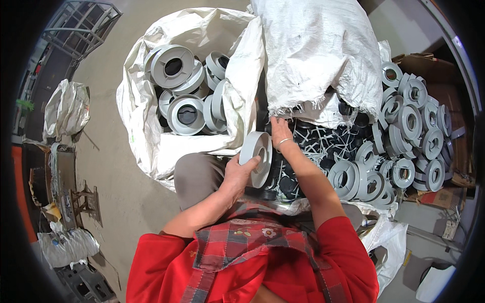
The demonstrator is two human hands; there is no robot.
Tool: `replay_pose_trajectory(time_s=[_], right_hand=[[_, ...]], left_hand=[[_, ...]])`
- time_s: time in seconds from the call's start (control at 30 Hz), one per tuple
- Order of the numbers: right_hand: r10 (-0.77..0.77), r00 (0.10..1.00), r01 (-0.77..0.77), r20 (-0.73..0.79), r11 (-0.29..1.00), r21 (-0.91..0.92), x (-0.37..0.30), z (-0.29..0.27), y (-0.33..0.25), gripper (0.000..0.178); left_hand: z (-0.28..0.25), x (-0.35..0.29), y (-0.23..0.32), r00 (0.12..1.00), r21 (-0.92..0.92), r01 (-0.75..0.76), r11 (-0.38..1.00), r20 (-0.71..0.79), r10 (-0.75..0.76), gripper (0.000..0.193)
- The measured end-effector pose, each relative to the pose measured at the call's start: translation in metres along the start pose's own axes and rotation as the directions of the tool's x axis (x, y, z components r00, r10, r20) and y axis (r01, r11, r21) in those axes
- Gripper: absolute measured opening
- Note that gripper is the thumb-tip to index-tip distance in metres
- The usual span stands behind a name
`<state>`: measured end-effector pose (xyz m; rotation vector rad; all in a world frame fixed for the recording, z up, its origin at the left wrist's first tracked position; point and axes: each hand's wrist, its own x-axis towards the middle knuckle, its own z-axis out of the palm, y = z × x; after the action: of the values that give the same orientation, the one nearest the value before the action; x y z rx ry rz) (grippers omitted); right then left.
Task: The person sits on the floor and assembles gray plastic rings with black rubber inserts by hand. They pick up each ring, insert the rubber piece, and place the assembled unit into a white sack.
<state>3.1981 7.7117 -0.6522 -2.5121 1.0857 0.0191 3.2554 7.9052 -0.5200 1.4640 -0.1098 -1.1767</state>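
Observation:
My left hand [240, 174] grips a grey plastic ring [249, 145] with a wide flat rim and a hole in its middle. The thumb lies across its face, and the ring stands on edge above my lap. Beyond it, my right hand [281, 132] reaches to the frayed lower edge of a white woven sack [323, 55]. Its fingertips are hidden there, so what they touch does not show. Beside that hand is a heap of black round parts [328, 164] and thin pale plastic pieces [314, 140].
An open white woven bag [136, 108] at the left holds several grey rings [174, 65]. More grey rings [410, 121] are piled at the right, by cardboard [429, 68]. A metal frame [83, 28] stands at the far left, above a crumpled white sack [65, 108].

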Motion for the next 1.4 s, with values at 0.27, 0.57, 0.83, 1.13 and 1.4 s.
replay_pose_trajectory(time_s=[0.27, 0.57, 0.83, 1.13, 1.4], right_hand=[[0.016, 0.958, 0.083, -0.288, 0.941, 0.327, -0.065, -0.096, 0.021, 0.021], [-0.179, 0.983, 0.143, 0.028, 0.860, 0.490, -0.142, -0.166, -0.015, 0.046], [-0.593, 0.805, 0.588, 0.015, 0.800, 0.116, -0.167, -0.178, -0.017, 0.074], [-0.402, 0.908, 0.418, -0.120, 0.842, 0.342, -0.181, -0.171, -0.020, 0.068], [0.040, 0.691, -0.662, 0.722, 0.436, 0.610, -0.164, -0.167, -0.019, 0.061]], left_hand=[[0.011, -0.008, -0.011, 0.992, -0.115, -0.018, 0.993, 0.120, 0.032, 0.040], [0.025, -0.027, 0.004, 0.917, -0.317, 0.116, 0.941, 0.399, 0.021, 0.034], [0.015, -0.032, 0.013, 0.839, -0.147, 0.170, 0.974, 0.541, -0.065, 0.036], [0.023, -0.051, 0.003, 0.859, -0.251, 0.120, 0.960, 0.512, 0.026, 0.035], [0.016, -0.038, -0.008, 0.878, -0.024, -0.255, 0.967, 0.413, 0.241, 0.033]])
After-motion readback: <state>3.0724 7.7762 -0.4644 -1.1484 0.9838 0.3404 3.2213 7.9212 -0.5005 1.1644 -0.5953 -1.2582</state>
